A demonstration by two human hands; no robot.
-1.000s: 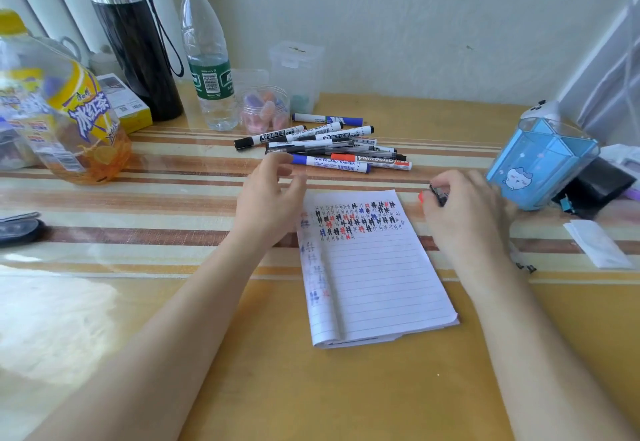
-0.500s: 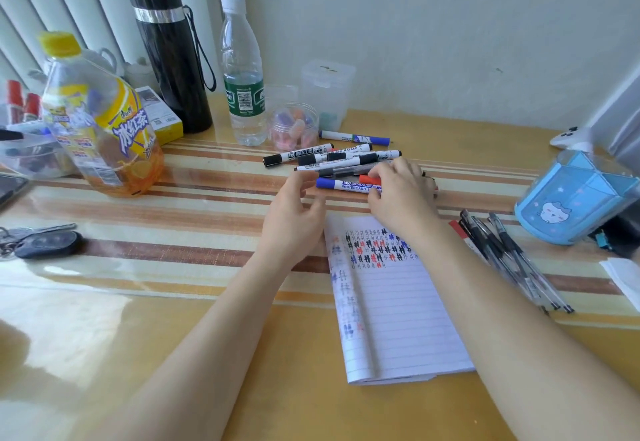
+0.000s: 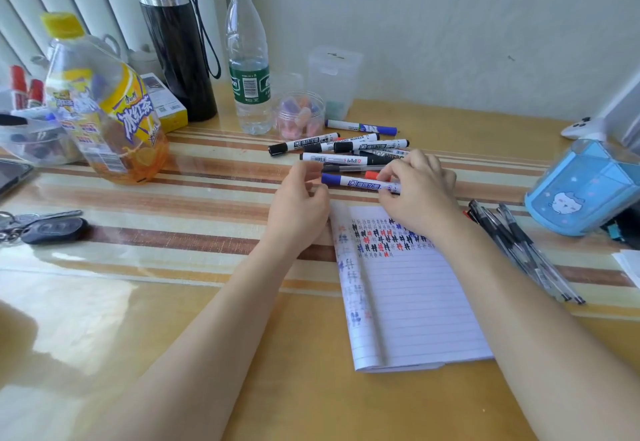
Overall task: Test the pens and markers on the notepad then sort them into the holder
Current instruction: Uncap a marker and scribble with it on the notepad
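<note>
Blue-capped marker (image 3: 360,184), white barrel, centre frame; right hand (image 3: 415,194) pinches barrel. Left hand (image 3: 298,208) half-curled beside cap, contact unclear. Marker pile (image 3: 346,149) behind: "WHITEBOARD MARKER" print.

The right hand (image 3: 415,194) hides most of the red marker (image 3: 372,174).

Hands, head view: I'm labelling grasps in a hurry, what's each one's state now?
Left hand: curled beside the blue-capped white whiteboard marker; grip cannot be told.
Right hand: pinching that marker's barrel.
</note>
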